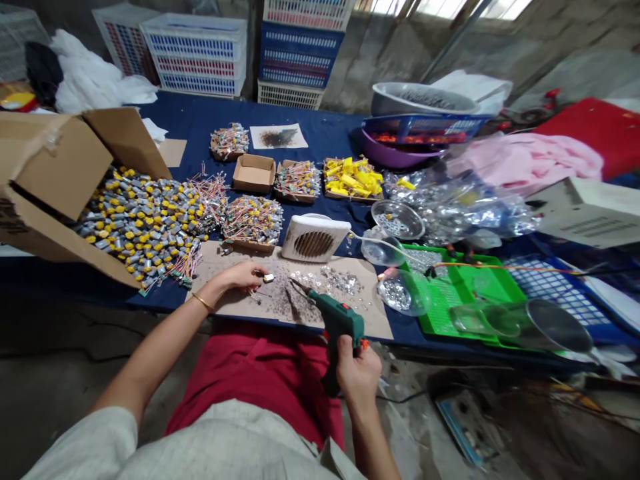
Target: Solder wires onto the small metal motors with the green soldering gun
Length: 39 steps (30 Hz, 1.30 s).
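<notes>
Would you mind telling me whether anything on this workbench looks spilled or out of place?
Yes: the cardboard box at the left lies tipped on its side, and yellow-capped motors spill from it in a loose heap over the blue tablecloth.

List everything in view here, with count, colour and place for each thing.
glue gun: one, green, in right hand
small motor: one, silver, at left fingertips
cardboard sheet: one, brown, table's near edge
motor pile: many, grey and yellow, beside the box
cardboard box: one, brown, far left
vent cover: one, white, behind the sheet
yellow parts: a trayful, yellow, centre back
green tray: one, green, right
crates: several, white and blue, back wall
left hand: on the sheet, holding small motor
right hand: gripping the glue gun handle
</notes>
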Available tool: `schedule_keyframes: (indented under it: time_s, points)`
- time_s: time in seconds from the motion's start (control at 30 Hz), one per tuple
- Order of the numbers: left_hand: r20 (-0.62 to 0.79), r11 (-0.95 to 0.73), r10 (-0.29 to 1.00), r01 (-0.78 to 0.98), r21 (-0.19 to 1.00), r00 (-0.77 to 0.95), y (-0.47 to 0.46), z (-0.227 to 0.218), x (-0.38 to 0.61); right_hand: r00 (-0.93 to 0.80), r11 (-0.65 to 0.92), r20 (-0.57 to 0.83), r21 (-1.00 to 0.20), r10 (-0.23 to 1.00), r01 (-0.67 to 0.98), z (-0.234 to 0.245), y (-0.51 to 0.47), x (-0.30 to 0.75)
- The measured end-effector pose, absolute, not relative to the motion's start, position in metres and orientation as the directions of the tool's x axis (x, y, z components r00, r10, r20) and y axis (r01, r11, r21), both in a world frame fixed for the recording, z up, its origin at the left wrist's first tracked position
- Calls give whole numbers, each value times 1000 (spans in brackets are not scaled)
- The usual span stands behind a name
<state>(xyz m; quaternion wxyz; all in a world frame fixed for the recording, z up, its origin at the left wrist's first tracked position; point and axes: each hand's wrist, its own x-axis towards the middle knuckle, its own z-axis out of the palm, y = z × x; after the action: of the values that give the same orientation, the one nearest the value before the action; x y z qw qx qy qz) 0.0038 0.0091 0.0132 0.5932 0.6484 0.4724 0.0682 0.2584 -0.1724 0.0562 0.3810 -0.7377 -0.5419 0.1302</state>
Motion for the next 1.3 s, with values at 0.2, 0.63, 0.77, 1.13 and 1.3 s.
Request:
schedule_keyframes:
  time_s: [0.2, 0.63, 0.77, 1.13, 1.3]
  points:
    - [-488, 244, 685, 461, 853, 540, -30, 19, 15, 412, -148, 208, -717, 887, 681, 52, -190, 263]
    - [132, -379, 920, 751, 541, 370, -94, 5, -23, 564, -267, 76, -824, 822, 500, 42, -200, 265]
    - [80, -507, 848, 758, 410, 523, -79, 11, -14, 568, -290, 25, -841, 823, 457, 48, -193, 264]
    - [70, -885, 459, 449, 126, 886, -46, 12, -3, 627, -361, -68, -863, 776, 353, 73, -186, 254]
    - [139, -811, 559, 503, 298, 818, -48, 6, -6, 630, -388, -125, -872, 766, 299, 70, -186, 255]
